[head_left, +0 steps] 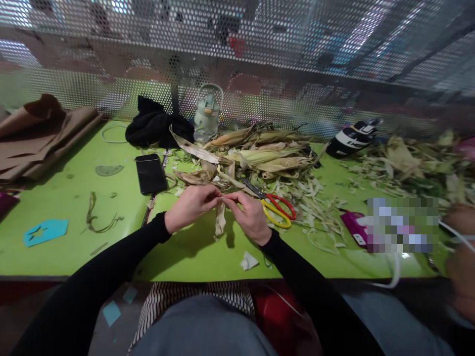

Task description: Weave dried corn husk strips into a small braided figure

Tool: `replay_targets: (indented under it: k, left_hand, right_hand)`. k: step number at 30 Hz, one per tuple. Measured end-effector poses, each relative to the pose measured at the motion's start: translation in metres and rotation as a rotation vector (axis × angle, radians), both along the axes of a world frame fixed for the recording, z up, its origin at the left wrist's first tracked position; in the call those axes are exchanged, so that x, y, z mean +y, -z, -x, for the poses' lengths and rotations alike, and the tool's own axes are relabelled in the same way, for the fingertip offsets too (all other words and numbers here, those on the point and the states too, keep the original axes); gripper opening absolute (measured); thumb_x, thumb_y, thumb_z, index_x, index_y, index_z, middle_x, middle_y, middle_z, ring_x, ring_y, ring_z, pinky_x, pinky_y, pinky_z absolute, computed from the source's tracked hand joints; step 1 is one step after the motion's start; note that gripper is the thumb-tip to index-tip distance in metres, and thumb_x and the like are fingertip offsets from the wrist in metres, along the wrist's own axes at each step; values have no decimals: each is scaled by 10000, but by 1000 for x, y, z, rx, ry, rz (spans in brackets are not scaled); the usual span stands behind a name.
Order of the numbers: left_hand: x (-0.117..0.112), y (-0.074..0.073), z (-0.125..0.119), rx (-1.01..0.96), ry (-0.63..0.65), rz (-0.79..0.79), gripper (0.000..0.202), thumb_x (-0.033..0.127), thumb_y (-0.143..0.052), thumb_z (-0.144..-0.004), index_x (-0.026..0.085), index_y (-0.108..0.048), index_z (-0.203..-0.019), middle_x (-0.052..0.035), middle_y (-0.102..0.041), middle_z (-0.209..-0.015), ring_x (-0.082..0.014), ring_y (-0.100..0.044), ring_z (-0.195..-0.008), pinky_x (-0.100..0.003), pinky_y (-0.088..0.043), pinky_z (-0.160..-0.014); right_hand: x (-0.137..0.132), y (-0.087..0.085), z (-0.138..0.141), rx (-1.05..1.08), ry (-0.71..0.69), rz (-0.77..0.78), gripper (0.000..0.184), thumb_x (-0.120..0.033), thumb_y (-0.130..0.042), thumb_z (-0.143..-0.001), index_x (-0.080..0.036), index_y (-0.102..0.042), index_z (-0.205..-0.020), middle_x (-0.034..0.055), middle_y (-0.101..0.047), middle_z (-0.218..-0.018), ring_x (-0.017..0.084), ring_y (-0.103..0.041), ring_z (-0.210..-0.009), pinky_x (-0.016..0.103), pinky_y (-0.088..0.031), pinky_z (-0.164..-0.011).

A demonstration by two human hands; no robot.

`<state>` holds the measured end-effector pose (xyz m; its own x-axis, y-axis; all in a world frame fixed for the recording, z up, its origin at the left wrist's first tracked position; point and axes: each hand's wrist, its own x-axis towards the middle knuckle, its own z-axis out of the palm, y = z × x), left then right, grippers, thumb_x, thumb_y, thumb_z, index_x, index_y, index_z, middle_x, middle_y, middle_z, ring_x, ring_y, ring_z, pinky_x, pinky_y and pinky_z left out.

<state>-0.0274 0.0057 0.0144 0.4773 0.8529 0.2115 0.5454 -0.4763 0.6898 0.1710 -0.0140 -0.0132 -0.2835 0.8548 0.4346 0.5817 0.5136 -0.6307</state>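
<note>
Both of my hands meet over the green table (pixel 67 198), a little in front of me. My left hand (pixel 191 205) and my right hand (pixel 248 215) each pinch the top of a pale dry corn husk strip (pixel 220 220), which hangs down between them. Their fingers are closed on it. Red-and-yellow-handled scissors (pixel 276 207) lie just right of my right hand. A heap of corn husks (pixel 256 153) lies behind the hands.
A black phone (pixel 150 173) lies left of the heap, with a black cloth (pixel 156 128) and a pale green bottle (pixel 207 116) behind. Brown paper (pixel 40 133) sits far left, a blue star cut-out (pixel 46 231) near it. Husk scraps (pixel 322 207) spread right. Another person's hand (pixel 460 257) shows at the right edge.
</note>
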Motion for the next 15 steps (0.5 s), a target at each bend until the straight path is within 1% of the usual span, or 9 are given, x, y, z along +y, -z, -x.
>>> replay_targets:
  k: [2, 5, 7, 9, 10, 12, 13, 14, 15]
  left_hand:
    - [1, 2, 0, -27, -6, -10, 164, 261, -579, -922, 147, -695, -895, -15, -709, -736, -104, -562, -604, -211, -358, -577]
    - [1, 3, 0, -46, 14, 26, 171, 279, -592, -917, 151, -701, -885, -14, -711, -736, -104, -561, -604, -209, -359, -569]
    - [1, 2, 1, -39, 33, 64, 177, 294, -600, -910, 156, -707, -880, -7, -702, -721, -101, -546, -592, -211, -353, -562]
    - [2, 1, 1, -66, 15, 114, 179, 298, -603, -902, 154, -700, -856, -2, -685, -702, -95, -524, -578, -214, -349, -556]
    - [3, 0, 2, -106, -2, 153, 184, 301, -600, -901, 151, -691, -849, -3, -682, -705, -92, -519, -579, -215, -355, -557]
    - [6, -1, 4, -211, -27, 249, 201, 316, -590, -908, 143, -674, -849, -14, -688, -738, -89, -532, -601, -215, -384, -576]
    - [7, -2, 5, -257, -29, 294, 208, 321, -585, -912, 140, -667, -852, -21, -692, -758, -89, -543, -616, -217, -401, -591]
    - [9, -4, 7, -288, -24, 325, 211, 323, -583, -915, 137, -664, -857, -26, -693, -772, -89, -552, -630, -220, -415, -609]
    - [10, -5, 8, -303, -16, 341, 212, 324, -585, -915, 135, -664, -862, -28, -690, -780, -89, -555, -641, -224, -423, -623]
  right_hand:
    - [-1, -1, 2, -17, 11, 2, 237, -407, -548, -988, -220, -686, -945, 72, -764, -924, 206, -704, -837, 346, -543, -789]
    - [0, -4, 5, -55, 7, 23, 256, -421, -526, -994, -225, -680, -938, 75, -762, -926, 213, -697, -840, 358, -539, -791]
    - [1, -10, -2, -80, -27, 55, 265, -440, -529, -989, -230, -683, -940, 62, -762, -907, 207, -693, -810, 351, -539, -766]
    - [2, -17, -20, -127, -43, 88, 273, -465, -538, -976, -234, -683, -961, 54, -759, -896, 209, -691, -790, 350, -538, -748]
    - [2, -20, -34, -159, -22, 99, 286, -470, -537, -971, -222, -677, -998, 75, -755, -927, 227, -689, -806, 371, -537, -755]
    - [2, -23, -68, -406, 156, 87, 295, -444, -502, -964, -199, -660, -1013, 131, -735, -1001, 283, -680, -899, 434, -525, -809]
    - [3, -24, -85, -536, 218, 126, 282, -429, -527, -932, -187, -654, -999, 155, -724, -1002, 312, -674, -916, 459, -519, -815]
    - [4, -23, -100, -639, 231, 197, 271, -422, -559, -892, -179, -646, -975, 165, -717, -966, 328, -673, -890, 462, -519, -790]
    - [5, -22, -113, -664, 230, 228, 255, -399, -592, -854, -170, -641, -955, 176, -715, -946, 336, -675, -868, 456, -520, -766]
